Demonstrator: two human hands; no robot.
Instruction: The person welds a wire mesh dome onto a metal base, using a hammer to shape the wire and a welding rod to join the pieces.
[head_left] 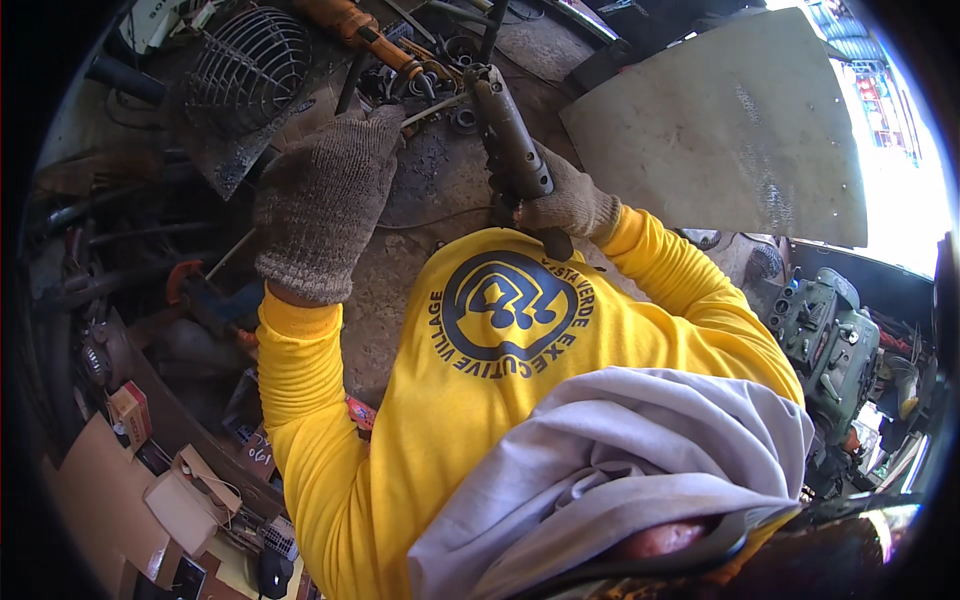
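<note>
Metal tube [513, 140], holes in its wall, sits tilted in the grasp of the gloved right hand [568, 205]; the gloved left hand [330, 200] clutches a thin rod [433, 110] reaching toward the tube's upper end. What's finished or left, I can't tell.

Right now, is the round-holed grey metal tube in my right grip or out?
In: the brown gloved right hand wraps the grey metal tube, showing on both sides.
</note>
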